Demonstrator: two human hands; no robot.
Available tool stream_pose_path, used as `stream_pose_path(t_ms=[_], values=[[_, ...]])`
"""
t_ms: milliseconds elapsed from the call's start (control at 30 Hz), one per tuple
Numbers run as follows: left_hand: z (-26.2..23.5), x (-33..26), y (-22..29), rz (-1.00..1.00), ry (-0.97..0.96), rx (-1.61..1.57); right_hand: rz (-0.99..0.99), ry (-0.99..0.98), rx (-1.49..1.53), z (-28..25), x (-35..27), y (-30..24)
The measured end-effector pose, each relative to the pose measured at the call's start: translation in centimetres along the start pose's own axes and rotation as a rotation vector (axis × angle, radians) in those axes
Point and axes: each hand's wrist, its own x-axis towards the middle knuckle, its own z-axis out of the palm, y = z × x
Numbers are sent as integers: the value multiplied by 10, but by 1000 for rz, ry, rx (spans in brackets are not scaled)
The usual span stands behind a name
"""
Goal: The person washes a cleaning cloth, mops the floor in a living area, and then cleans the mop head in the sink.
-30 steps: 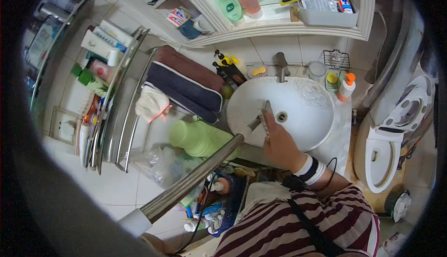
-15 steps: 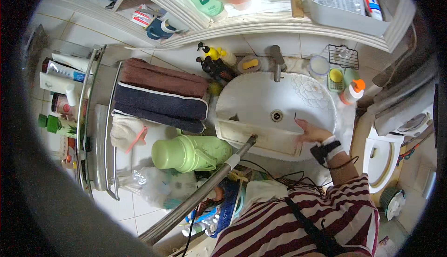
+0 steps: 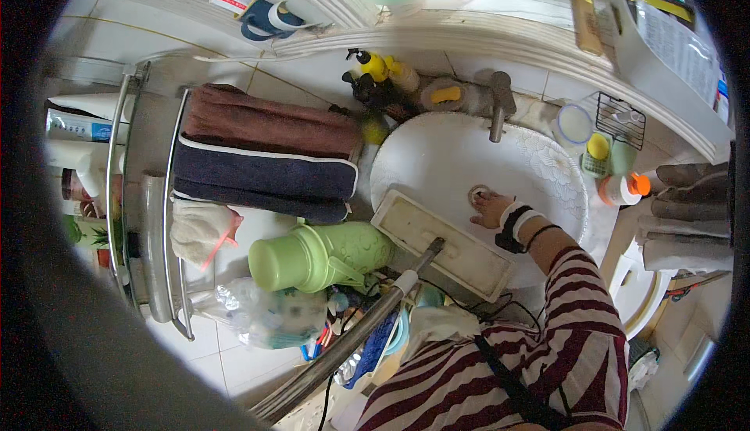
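Note:
My right hand [image 3: 491, 208] reaches into the white oval sink [image 3: 539, 150]. Its fingertips are at the round drain [image 3: 479, 194], thumb apart from the other fingers, and I see nothing held. Dark and white bands circle that wrist. Just to its left, a flat mop head [image 3: 406, 224], a pale rectangular board on a metal pole [image 3: 351, 336], lies aslant over the sink's near rim. The pole runs down to the lower left. My left hand does not show.
A grey faucet [image 3: 500, 107] stands at the sink's back. Pump bottles [image 3: 371, 68] are at its left, an orange-capped bottle [image 3: 623, 189] at its right. Brown and dark towels [image 3: 269, 165] hang on a rail, with a green thermos [image 3: 320, 255] below. A shelf overhangs the sink.
My right hand has moved from the sink's near right side to the drain. The mop head now lies more aslant, its right end lower and nearer me. The view has shifted and turned somewhat.

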Motion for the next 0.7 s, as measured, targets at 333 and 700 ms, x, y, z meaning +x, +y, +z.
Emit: stream_pose_path(t_ms=[333, 700], values=[[-2, -14, -28, -19, 36, -43, -63, 394, -306, 11, -6, 36], [18, -33, -85, -27, 13, -180, -16, 1209, 1095, -23, 21, 73]])
